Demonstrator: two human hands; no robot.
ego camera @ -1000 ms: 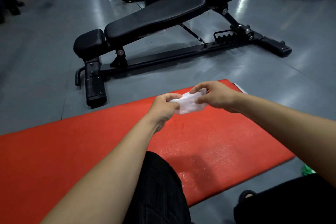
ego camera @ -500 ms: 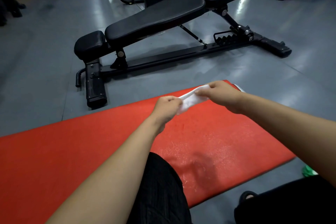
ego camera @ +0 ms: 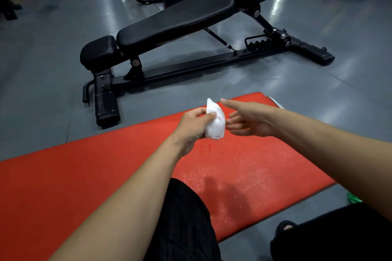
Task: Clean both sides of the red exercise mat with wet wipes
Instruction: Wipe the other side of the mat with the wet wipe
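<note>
While the left hand (ego camera: 194, 124) is pinching the folded wet wipe (ego camera: 215, 122) upright, the right hand (ego camera: 247, 119) is hovering just beside it, fingers spread and holding nothing. Directly below both hands, the red exercise mat (ego camera: 84, 176) is lying with its long axis running left to right.

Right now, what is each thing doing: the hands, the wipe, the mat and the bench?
left hand: pinches the wipe, held above the mat.
right hand: open, fingers spread, beside the wipe, holding nothing.
wet wipe: white, bunched, held up in the air.
red mat: flat on the floor, wet speckles near the middle.
black bench: standing on the floor behind the mat, untouched.
</note>
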